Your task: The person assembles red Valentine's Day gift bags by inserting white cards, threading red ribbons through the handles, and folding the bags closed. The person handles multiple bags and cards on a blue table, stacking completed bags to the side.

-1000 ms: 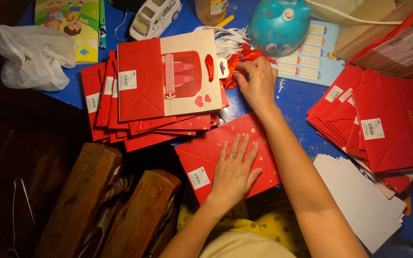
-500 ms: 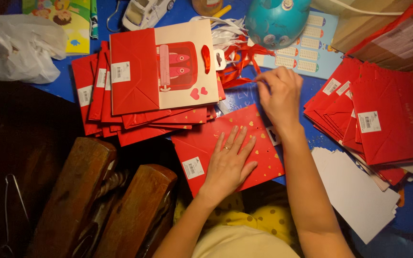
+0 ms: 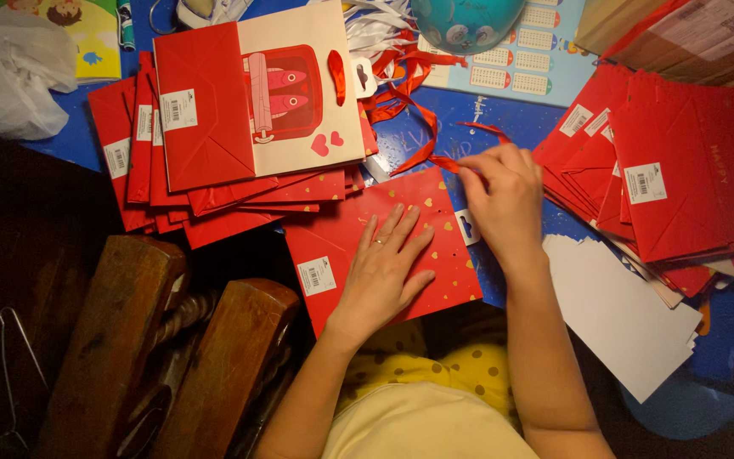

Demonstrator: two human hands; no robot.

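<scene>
A flat red paper gift bag [image 3: 337,238] with small gold hearts lies on the blue table in front of me. My left hand [image 3: 384,268] rests flat on it, fingers spread. My right hand [image 3: 503,200] is at the bag's top right corner, pinching the end of a red ribbon [image 3: 422,153] that trails up toward a tangle of red and white ribbons [image 3: 388,47].
A fanned stack of flat red bags [image 3: 214,127] lies at the left, the top one with a cream picture panel. Another red stack [image 3: 681,170] and white card sheets [image 3: 630,314] lie at the right. A teal ball-shaped toy [image 3: 465,17], a plastic bag [image 3: 6,81] and wooden chair parts [image 3: 121,340] surround them.
My right hand has drawn back from the ribbon tangle to the bag's top corner, pulling a red ribbon with it. The left hand has stayed flat on the bag.
</scene>
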